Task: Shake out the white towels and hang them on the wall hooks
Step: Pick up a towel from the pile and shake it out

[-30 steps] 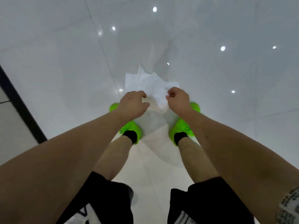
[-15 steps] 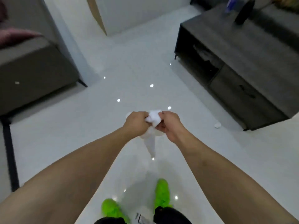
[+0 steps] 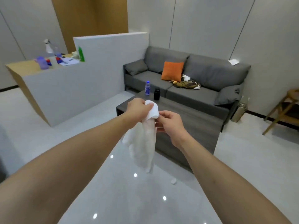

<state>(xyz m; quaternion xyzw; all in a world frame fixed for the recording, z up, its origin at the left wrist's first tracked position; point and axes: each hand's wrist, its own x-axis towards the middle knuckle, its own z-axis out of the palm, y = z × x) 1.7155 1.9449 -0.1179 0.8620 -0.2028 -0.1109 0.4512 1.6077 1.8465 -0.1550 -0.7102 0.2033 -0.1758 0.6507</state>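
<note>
**Both hands on a bunched white towel, held out over the floor**

The left hand [image 3: 137, 109] has its fingers curled tight round the top of the white towel [image 3: 144, 143], the knuckles turned toward the camera; a rounded wad of cloth bulges out of the fist toward 2 o'clock. The right hand [image 3: 169, 122] sits just beside it at 4 o'clock. Its thumb and fingers are bent, not clenched, and their tips meet the towel's right edge just under the wad; whether they pinch the cloth or only touch it cannot be told, as the fingertips are blurred.

From the left fist the towel hangs straight down toward 6 o'clock in loose folds, narrow at the top and wider below, its lower end free in the air above the glossy white floor [image 3: 80, 143]. Both bare forearms reach in from the bottom corners.

Behind the hands, toward 12 o'clock, stands a dark grey coffee table [image 3: 194, 120] bearing a small blue-capped bottle [image 3: 147, 88] and a black jar [image 3: 156, 94]. Beyond that is a grey sofa [image 3: 202, 88] with an orange cushion [image 3: 172, 71] and a heap of brownish cloth [image 3: 186, 84] beside it. At 10 o'clock a white counter [image 3: 64, 88] carries a spray bottle [image 3: 48, 48], a green bottle [image 3: 81, 54] and other small things. A wooden chair [image 3: 284, 109] stands at 3 o'clock. A small white cap [image 3: 173, 181] lies on the floor near 5 o'clock.
</note>
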